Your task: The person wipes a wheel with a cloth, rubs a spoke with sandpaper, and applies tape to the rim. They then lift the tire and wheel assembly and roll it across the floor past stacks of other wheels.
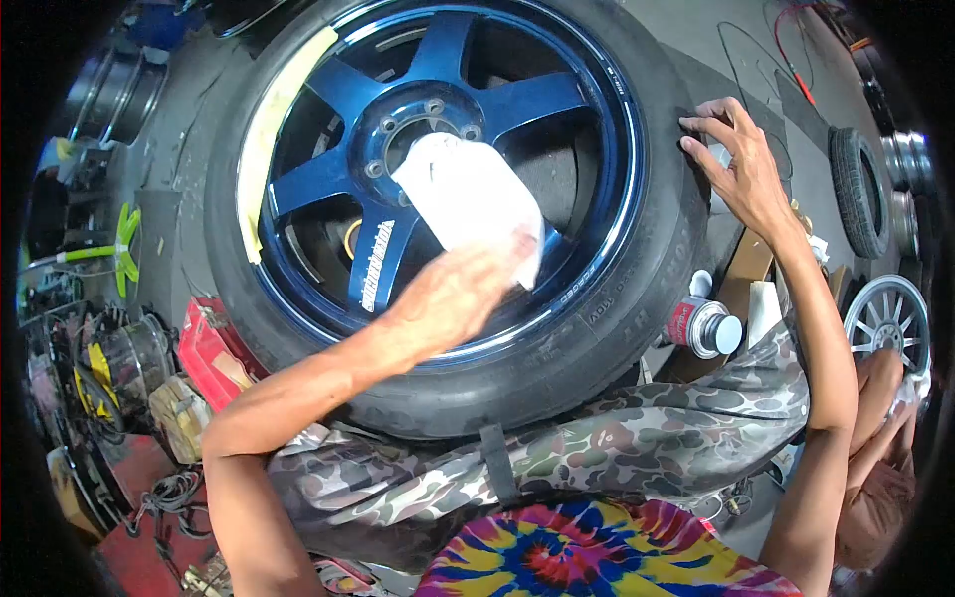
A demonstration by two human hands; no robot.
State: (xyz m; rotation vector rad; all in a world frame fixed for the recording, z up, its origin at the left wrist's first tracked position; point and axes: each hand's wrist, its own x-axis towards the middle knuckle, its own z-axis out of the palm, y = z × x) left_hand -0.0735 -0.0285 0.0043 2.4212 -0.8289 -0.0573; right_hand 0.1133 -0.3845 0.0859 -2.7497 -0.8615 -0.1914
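A blue six-spoke wheel with white lettering on one spoke lies face up, fitted with a black tyre. My left hand, slightly blurred, grips a white cloth that spreads over the lower right spoke and part of the hub. At the tyre's right edge, my right hand is raised with fingers apart and curved, fingertips close to the rubber. A strip of pale yellow masking tape follows the rim's upper left edge.
A metal can stands right of the tyre, near my camouflage trousers. A red box and cables lie left. At right are another tyre, a silver wheel and a crouching person.
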